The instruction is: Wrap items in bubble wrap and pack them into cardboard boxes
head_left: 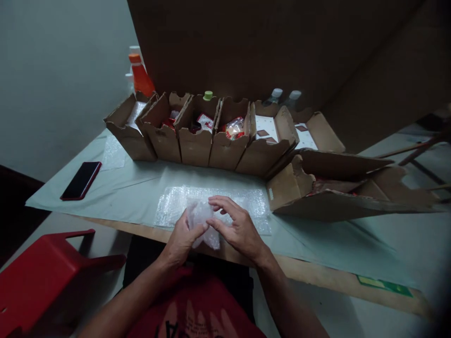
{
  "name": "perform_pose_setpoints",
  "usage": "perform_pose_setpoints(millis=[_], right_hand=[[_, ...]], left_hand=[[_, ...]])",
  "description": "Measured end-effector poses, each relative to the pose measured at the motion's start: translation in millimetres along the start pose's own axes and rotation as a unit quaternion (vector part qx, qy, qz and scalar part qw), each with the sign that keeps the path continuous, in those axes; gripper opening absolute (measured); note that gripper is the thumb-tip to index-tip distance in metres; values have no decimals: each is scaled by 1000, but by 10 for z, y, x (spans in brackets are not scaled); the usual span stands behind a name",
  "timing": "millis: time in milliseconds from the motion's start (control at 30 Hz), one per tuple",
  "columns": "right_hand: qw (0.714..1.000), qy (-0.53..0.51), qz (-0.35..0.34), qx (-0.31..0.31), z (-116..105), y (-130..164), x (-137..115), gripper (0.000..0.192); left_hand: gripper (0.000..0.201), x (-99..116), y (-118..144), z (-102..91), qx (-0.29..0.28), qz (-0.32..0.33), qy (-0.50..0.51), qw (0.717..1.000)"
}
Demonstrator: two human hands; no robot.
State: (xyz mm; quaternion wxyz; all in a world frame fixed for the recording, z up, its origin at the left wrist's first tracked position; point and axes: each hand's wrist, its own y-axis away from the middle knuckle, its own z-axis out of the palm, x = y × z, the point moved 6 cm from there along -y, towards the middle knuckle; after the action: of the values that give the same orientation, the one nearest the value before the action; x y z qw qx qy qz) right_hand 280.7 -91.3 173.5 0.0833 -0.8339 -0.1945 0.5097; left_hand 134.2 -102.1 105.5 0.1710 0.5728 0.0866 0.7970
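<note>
A crumpled translucent plastic wrap [202, 213], perhaps bubble wrap, is bunched up in my left hand [180, 240], with the thumb pressed on its front. Whatever it may contain cannot be made out. Close on its right is my right hand [241, 231], fingers apart and curved; its thumb tip reaches the wrap near my left thumb. Beneath both hands, a sheet of bubble wrap [167, 203] lies flat along the table's front edge.
Open cardboard bins [195, 145] stand in a row behind, holding packets and printed white cards. Another carton [317, 206] is at right. A phone [81, 180] lies left, with an orange bottle [141, 77] behind the bins. A red stool [45, 277] stands lower left.
</note>
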Motion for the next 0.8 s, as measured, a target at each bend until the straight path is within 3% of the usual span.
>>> perform_pose_setpoints(millis=[100,300,400,567,633,667,800], right_hand=[[998,-13,45,30,-31,142,181,39],[979,43,90,176,-280,367,428,24],[983,35,92,158,-286,512,357,27],[989,-28,136,48,-20,736,207,100],[984,-13,166,55,65,777,236,110],[980,-4,183,75,80,784,274,104],[959,10,211,186,-27,720,463,50]], left_hand=[[81,-36,34,-45,19,-29,57,998],[40,-45,64,-251,46,-58,127,989],[39,-6,101,-333,48,-53,143,987],[48,13,231,-332,29,-59,151,986],[53,-1,286,-339,12,-68,151,986],[54,-7,302,-358,3,-71,145,987],[50,42,187,-532,-1,-64,49,997]])
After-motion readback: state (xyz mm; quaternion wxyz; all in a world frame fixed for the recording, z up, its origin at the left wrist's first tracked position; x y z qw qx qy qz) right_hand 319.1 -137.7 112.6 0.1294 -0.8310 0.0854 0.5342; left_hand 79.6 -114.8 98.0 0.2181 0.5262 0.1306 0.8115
